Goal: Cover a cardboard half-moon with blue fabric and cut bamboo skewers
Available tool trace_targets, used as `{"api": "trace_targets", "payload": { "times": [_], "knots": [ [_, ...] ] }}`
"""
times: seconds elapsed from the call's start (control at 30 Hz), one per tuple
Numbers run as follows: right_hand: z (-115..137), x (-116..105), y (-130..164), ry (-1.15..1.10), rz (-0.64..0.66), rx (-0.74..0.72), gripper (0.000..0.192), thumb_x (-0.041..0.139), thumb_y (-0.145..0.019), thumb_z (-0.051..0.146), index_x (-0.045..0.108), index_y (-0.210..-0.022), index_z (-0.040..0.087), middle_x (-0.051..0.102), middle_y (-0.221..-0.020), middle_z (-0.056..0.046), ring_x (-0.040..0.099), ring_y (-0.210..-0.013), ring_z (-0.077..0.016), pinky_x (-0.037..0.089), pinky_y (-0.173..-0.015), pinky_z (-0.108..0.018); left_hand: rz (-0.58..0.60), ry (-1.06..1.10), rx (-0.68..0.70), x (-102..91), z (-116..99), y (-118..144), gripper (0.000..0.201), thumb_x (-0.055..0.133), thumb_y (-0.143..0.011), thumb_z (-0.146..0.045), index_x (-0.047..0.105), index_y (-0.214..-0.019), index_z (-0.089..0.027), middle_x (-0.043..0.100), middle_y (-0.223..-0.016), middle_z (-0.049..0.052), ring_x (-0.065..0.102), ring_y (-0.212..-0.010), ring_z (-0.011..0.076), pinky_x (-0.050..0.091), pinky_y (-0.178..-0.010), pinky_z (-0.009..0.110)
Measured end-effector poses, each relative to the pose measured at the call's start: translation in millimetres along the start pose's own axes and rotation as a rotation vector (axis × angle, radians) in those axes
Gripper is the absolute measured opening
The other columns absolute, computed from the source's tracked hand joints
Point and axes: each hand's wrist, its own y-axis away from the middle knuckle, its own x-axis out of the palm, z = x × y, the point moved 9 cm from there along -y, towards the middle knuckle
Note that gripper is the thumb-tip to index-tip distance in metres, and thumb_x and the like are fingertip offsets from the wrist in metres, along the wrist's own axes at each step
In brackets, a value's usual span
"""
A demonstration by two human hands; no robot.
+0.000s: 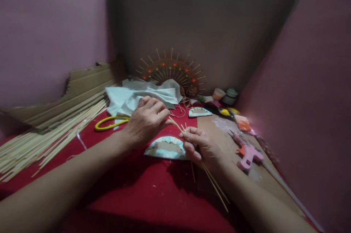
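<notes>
Left hand: the left hand (146, 120) was over the red cloth (137, 189), fingers curled together, and its fingertips pinched the upper end of the thin sticks (211, 180).
Right hand: the right hand (199, 147) was closed around the same sticks lower down, with the fingers pressed together.
Sticks: they ran slanted from the left fingertips, through the right hand, and down toward the person.
Half-round piece: a half-round piece (166, 148) with a light blue edge lay on the cloth between and just under both hands.
Left side: a big bundle of sticks (41, 141) and yellow scissors (109, 123).
Right side: a pink glue gun (248, 154) on a cardboard sheet (216, 130).
Back: a white cloth (142, 96) and a fan-shaped decoration (171, 70).
</notes>
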Motion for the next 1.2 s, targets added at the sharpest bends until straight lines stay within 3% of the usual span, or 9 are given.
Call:
{"api": "trace_targets", "payload": {
  "times": [0.13, 0.27, 0.4, 0.57, 0.67, 0.77, 1.07, 1.2],
  "knots": [
    [1, 5, 1, -0.011, -0.004, -0.018, 0.017, 0.07, -0.078, 0.03, 0.06, -0.077, 0.016, 0.05, -0.042, 0.008, 0.028, -0.027, -0.0006, 0.016, -0.029, -0.014, 0.077, -0.001, -0.098, 4.4, -4, 6, 0.032, 0.047, -0.093, -0.037, 0.061, -0.071, -0.018, 0.061, -0.066, 0.005, 0.053, -0.068, 0.0202, 0.039, -0.073, 0.037],
    [0, 3, 2, 0.038, -0.075, -0.014, 0.021, 0.071, -0.074, 0.033, 0.058, -0.074, 0.017, 0.051, -0.041, 0.008, 0.029, -0.026, -0.0015, 0.017, -0.028, -0.014, 0.12, 0.365, -0.385, 11.0, 2, 13, 0.039, 0.038, -0.095, -0.034, 0.052, -0.062, -0.018, 0.047, -0.049, -0.002, 0.041, -0.047, 0.0116, 0.032, -0.052, 0.026],
    [9, -15, 1, 0.115, -0.219, -0.074, 0.017, 0.068, -0.073, 0.031, 0.056, -0.073, 0.018, 0.055, -0.045, 0.006, 0.039, -0.03, -0.0046, 0.025, -0.031, -0.016, 0.175, 0.685, -0.68, 23.8, 33, 25, 0.033, 0.041, -0.091, -0.032, 0.05, -0.062, -0.018, 0.048, -0.048, -0.003, 0.042, -0.046, 0.0095, 0.034, -0.051, 0.024],
    [25, -34, 6, 0.278, -0.42, -0.092, 0.019, 0.065, -0.072, 0.032, 0.052, -0.072, 0.019, 0.06, -0.048, 0.002, 0.044, -0.036, -0.0075, 0.026, -0.035, -0.018, 0.33, 0.691, -0.845, 42.6, 84, 47, 0.03, 0.05, -0.083, -0.04, 0.064, -0.068, -0.017, 0.062, -0.062, 0.0, 0.052, -0.06, 0.0133, 0.037, -0.056, 0.025],
    [32, -38, 10, 0.444, -0.503, -0.071, 0.02, 0.064, -0.073, 0.031, 0.048, -0.069, 0.02, 0.059, -0.048, 0.002, 0.042, -0.035, -0.0072, 0.025, -0.036, -0.018, 0.516, 0.579, -0.839, 63.1, 97, 61, 0.034, 0.048, -0.081, -0.041, 0.068, -0.07, -0.017, 0.057, -0.056, 0.0, 0.049, -0.056, 0.0144, 0.033, -0.053, 0.027],
    [35, -42, 10, 0.492, -0.54, -0.088, 0.019, 0.062, -0.074, 0.031, 0.047, -0.07, 0.02, 0.059, -0.049, 0.003, 0.048, -0.036, -0.0094, 0.029, -0.036, -0.019, 0.646, 0.501, -0.775, 81.8, 94, 69, 0.037, 0.047, -0.081, -0.042, 0.065, -0.062, -0.016, 0.053, -0.052, 0.001, 0.046, -0.053, 0.0145, 0.029, -0.051, 0.028],
    [38, -51, 12, 0.476, -0.621, -0.123, 0.015, 0.061, -0.077, 0.027, 0.049, -0.069, 0.021, 0.065, -0.063, -0.001, 0.056, -0.043, -0.0116, 0.043, -0.041, -0.024, 0.761, 0.33, -0.654, 113.7, 67, 57, 0.027, 0.055, -0.079, -0.035, 0.069, -0.066, -0.016, 0.069, -0.071, 0.012, 0.063, -0.074, 0.0242, 0.039, -0.062, 0.031],
    [42, -54, 12, 0.481, -0.642, -0.163, 0.013, 0.061, -0.076, 0.025, 0.051, -0.07, 0.02, 0.065, -0.068, -0.001, 0.056, -0.046, -0.011, 0.044, -0.046, -0.024, 0.801, 0.241, -0.649, 125.6, 63, 50, 0.023, 0.056, -0.082, -0.03, 0.07, -0.079, -0.013, 0.07, -0.085, 0.019, 0.065, -0.086, 0.0275, 0.045, -0.068, 0.034]
  ]
}}
